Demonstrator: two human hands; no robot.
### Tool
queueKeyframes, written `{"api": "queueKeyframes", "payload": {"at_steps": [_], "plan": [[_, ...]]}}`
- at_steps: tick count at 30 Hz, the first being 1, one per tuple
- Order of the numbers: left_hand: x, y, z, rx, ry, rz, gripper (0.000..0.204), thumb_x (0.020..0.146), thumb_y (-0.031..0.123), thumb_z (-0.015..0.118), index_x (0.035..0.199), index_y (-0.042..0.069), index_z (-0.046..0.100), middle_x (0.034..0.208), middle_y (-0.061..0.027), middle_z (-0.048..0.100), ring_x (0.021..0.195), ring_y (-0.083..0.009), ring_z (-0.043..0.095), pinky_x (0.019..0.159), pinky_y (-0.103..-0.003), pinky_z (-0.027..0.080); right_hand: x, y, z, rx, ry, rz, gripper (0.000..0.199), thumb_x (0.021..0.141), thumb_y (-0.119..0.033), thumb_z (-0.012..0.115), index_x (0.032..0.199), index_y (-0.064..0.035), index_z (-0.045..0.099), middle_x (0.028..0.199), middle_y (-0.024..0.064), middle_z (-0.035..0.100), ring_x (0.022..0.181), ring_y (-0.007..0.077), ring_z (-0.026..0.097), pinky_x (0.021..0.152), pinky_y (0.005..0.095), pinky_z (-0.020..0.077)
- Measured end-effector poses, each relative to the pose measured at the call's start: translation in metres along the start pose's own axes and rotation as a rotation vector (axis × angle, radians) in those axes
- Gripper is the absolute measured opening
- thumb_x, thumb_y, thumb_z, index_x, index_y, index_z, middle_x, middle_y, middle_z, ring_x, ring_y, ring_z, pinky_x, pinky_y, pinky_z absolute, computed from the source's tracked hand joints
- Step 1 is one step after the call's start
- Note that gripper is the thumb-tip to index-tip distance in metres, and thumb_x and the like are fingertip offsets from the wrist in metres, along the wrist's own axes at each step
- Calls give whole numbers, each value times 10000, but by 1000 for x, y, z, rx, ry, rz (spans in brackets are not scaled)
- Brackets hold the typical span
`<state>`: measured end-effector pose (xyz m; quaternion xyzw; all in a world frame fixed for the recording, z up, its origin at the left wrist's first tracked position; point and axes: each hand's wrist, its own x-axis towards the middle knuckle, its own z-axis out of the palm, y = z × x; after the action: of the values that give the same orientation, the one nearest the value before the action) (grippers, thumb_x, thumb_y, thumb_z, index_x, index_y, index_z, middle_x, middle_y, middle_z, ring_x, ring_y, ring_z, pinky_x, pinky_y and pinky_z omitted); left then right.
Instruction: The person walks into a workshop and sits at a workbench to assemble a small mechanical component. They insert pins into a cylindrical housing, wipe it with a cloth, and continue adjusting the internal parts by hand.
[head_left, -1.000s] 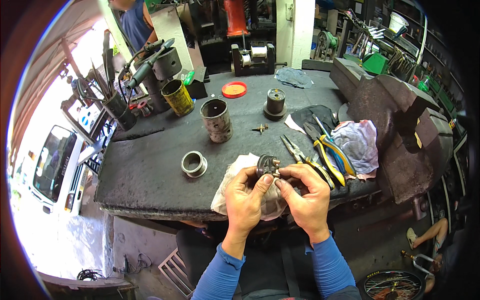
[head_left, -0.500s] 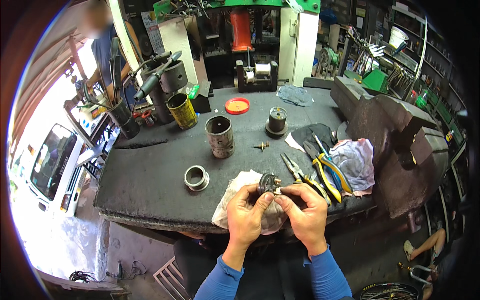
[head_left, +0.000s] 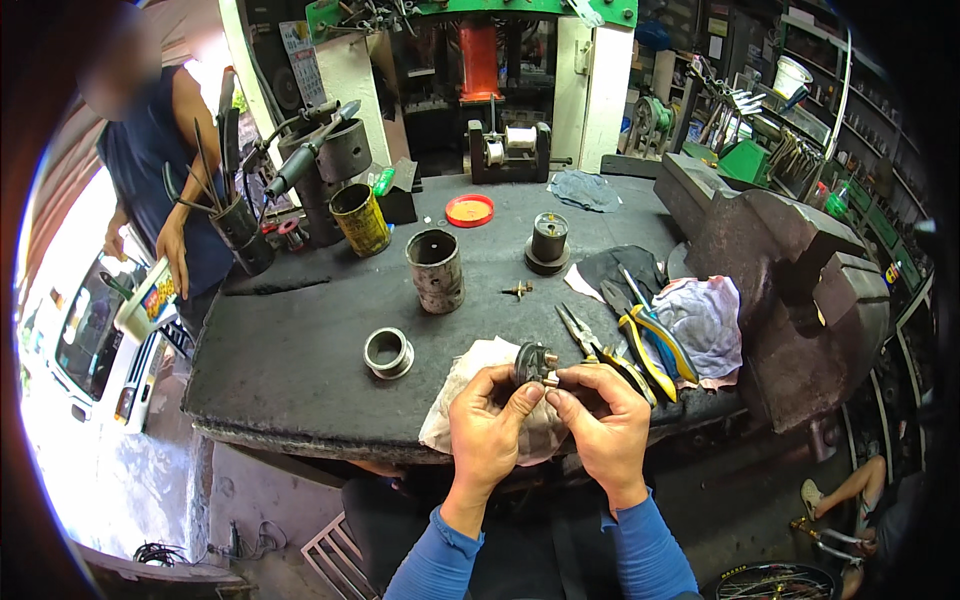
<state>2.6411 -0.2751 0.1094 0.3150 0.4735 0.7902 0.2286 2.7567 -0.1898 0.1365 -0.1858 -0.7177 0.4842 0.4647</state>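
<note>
A round black part with copper-coloured studs [head_left: 530, 366] is held up above the bench's near edge. My left hand [head_left: 485, 425] pinches its left side between thumb and fingers. At the studs on its right side, my right hand [head_left: 605, 430] is closed too, its thumb and fingertips pressed against the part. Beneath the hands lies a crumpled whitish cloth [head_left: 455, 405]. Just right of them rest long-nose pliers [head_left: 580, 330] and yellow-and-blue-handled pliers [head_left: 660, 350]. A metal ring [head_left: 388, 353], a worn metal cylinder [head_left: 435, 272] and a small brass-coloured fitting [head_left: 518, 289] sit farther off.
A large vise [head_left: 790, 270] takes up the bench's right end, beside a stained rag [head_left: 700, 325]. Behind are a dark cylindrical part [head_left: 549, 243], a red lid [head_left: 469, 210] and a yellow can [head_left: 360, 220]. At left a person [head_left: 165, 170] holds a white tub [head_left: 148, 303].
The person at left has come closer, and a white tub now shows in their hand. My hands keep hold of the black part, almost unmoved. The view has shifted slightly.
</note>
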Motion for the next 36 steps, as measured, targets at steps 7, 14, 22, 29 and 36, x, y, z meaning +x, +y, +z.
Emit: {"api": "queueKeyframes", "payload": {"at_steps": [7,14,22,29,36], "plan": [[-1,-3,-3,-13,12,2,215,910,17,793,1093,-27,690,1020,-48,714,950,-113,646,899,-279,524,0,-4,-1,3,6,70,191,865,0,810,1039,46,746,953,74,734,861,116,685,761,254,549],[-3,-5,3,0,9,13,214,893,15,805,1072,-29,697,1022,-47,708,950,-117,648,892,-276,527,-2,0,-6,78,-5,49,192,855,47,793,1036,38,728,1010,73,692,836,111,671,726,241,542],[-4,-10,-12,121,52,54,215,901,15,786,1097,-23,707,1030,-53,731,953,-116,661,877,-283,539,3,-8,4,-79,-43,-75,193,822,58,765,1009,17,735,1007,99,701,934,176,679,822,277,532],[-3,-15,-1,120,-16,23,262,892,20,799,1117,-30,676,1092,-64,691,1014,-115,658,911,-283,551,-5,3,-5,10,38,107,172,903,24,756,1062,58,702,951,63,680,753,111,636,676,246,524],[-4,-5,-5,200,42,42,292,842,83,852,1078,-27,719,1036,-71,699,982,-133,654,883,-294,526,-5,13,-2,23,32,181,173,963,-110,757,999,53,708,823,19,655,675,85,586,628,213,467]]}}
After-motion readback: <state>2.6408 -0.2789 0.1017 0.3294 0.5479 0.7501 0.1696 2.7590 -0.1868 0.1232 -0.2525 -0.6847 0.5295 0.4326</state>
